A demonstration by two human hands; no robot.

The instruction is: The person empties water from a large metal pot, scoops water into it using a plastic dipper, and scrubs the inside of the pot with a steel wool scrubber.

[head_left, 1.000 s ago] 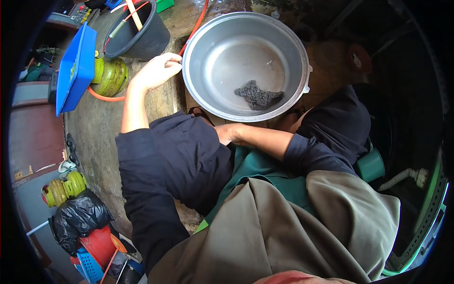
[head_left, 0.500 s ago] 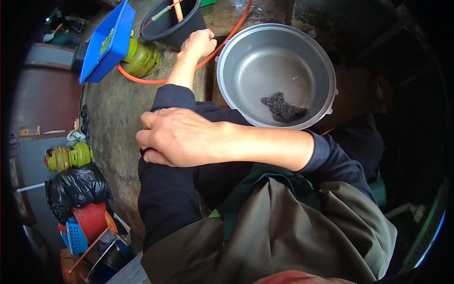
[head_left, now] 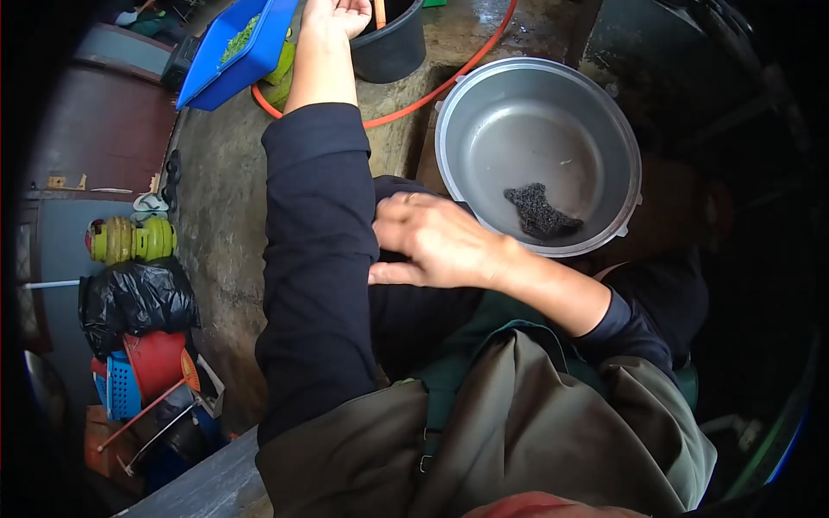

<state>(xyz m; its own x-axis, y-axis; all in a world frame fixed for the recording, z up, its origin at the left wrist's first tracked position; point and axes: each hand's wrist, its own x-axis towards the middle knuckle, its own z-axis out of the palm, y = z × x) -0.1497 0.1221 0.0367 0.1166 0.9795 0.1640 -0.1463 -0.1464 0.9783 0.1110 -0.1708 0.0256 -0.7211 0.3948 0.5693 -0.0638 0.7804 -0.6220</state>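
Note:
My left hand (head_left: 338, 15) is at the top edge of the view, beside the dark bucket (head_left: 389, 52) and the blue tray (head_left: 216, 78); its fingers curl, and whether they hold anything is unclear. Across my lap, my right hand (head_left: 436, 240) rests against my left sleeve (head_left: 319, 233) near the elbow, fingers slightly apart and holding nothing visible. A large grey metal pot (head_left: 518, 129) stands in front of my knees, with a dark mesh scrubber (head_left: 541, 211) lying in its bottom.
An orange hose (head_left: 440, 89) curves between the pot and the bucket. Green gas cylinders (head_left: 129, 240), a black plastic bag (head_left: 138, 298), a red container (head_left: 157, 361) and a blue basket (head_left: 123, 388) are at the left. Green leaves (head_left: 240, 40) lie in the tray.
My left arm has stretched forward toward the bucket and tray. My right hand rose from my lap to my left sleeve, then shifted right. The view has turned, moving the pot rightward.

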